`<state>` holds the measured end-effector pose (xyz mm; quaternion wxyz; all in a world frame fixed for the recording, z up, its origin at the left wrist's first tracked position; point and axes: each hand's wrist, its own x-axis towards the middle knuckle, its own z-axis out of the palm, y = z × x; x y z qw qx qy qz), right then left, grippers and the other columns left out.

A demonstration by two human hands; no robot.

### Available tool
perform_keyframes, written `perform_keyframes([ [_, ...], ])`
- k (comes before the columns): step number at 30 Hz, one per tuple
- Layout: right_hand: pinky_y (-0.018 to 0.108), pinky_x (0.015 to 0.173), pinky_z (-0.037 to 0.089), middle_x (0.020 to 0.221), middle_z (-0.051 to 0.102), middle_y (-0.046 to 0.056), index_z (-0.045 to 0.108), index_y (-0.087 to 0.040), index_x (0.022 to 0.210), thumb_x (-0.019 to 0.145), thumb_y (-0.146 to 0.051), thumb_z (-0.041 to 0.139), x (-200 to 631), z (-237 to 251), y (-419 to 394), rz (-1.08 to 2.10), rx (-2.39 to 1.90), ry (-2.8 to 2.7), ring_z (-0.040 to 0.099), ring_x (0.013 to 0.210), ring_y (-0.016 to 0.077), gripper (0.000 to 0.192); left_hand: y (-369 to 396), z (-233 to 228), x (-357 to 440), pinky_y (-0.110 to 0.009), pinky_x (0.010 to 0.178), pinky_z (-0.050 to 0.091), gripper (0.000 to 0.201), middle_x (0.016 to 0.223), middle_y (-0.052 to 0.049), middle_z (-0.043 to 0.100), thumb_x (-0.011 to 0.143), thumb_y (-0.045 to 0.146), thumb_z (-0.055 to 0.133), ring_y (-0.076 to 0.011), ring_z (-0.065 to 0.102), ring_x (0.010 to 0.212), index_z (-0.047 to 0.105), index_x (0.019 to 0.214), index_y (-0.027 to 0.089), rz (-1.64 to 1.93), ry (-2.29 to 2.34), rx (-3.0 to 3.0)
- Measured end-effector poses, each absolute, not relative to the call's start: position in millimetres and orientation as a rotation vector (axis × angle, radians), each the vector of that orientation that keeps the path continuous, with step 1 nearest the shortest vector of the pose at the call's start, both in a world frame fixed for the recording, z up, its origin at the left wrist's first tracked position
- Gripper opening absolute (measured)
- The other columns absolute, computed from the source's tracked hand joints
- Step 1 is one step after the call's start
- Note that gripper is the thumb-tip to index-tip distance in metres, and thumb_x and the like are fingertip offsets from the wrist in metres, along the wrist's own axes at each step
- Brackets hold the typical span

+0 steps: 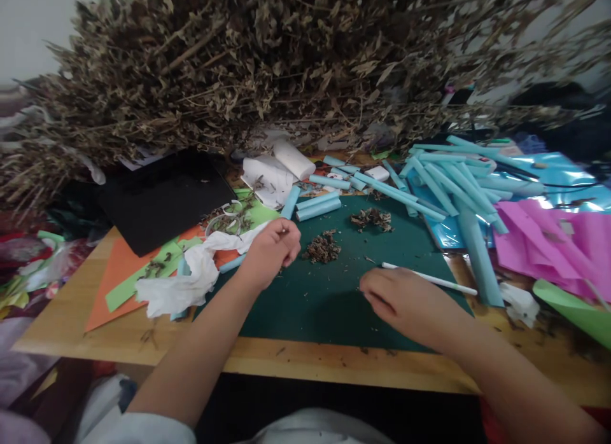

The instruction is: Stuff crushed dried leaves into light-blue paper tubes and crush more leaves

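My left hand [274,248] is closed, its fingers curled together above the left part of a dark green cutting mat [296,310]. Whatever those fingers may hold is hidden. Just to its right lies a small pile of crumbled dry leaves [323,247], and a looser clump of dry leaves [372,219] sits farther back. My right hand [398,298] hovers low over the mat's right side, fingers bent and pressed together; I cannot make out anything in them. Beyond its knuckles lies a thin white stick [442,282].
Dried leafy stalks [267,62] fill the back. Blue paper tubes [449,180] are heaped at the right beside pink paper [539,240]. A crumpled white tissue [184,278], scissors [224,220], orange paper [112,288] and a black flat panel [165,196] lie left.
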<state>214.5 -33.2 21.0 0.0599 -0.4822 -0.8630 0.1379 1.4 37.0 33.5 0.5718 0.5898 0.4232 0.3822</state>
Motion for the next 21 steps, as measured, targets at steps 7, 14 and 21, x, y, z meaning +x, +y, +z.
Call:
perform_keyframes([
  [7,0.021,0.052,0.035,0.068,0.054,-0.002,0.048,-0.018,0.066,0.066,-0.009,0.044,203.0,51.4,-7.7,0.433,-1.469,-2.235,0.048,0.059,0.0103,0.010,56.2,19.4,-2.3,-0.014,0.039,0.032,0.019,0.051,0.006,0.050,0.064,0.019,0.060,-0.0019,0.039,0.038,0.042,0.064,0.015,1.072,0.845,0.810],
  [14,0.022,0.064,0.042,0.082,0.055,0.004,0.056,-0.018,0.089,0.075,-0.010,0.038,198.6,35.1,17.1,0.262,-1.184,-2.117,0.053,0.075,0.0125,0.024,59.0,12.1,-13.3,-0.014,0.045,0.041,0.025,0.061,0.002,0.063,0.057,0.021,0.066,-0.0062,0.056,0.048,0.048,0.072,0.016,1.183,0.964,0.851],
  [21,0.028,0.066,0.046,0.085,0.057,0.006,0.061,-0.018,0.085,0.079,-0.017,0.036,200.2,7.5,19.9,0.202,-1.283,-2.180,0.054,0.077,0.0163,0.025,59.5,9.4,-16.3,-0.022,0.055,0.047,0.022,0.054,0.002,0.060,0.061,0.031,0.063,-0.0096,0.059,0.051,0.051,0.067,0.013,1.225,1.008,1.125],
])
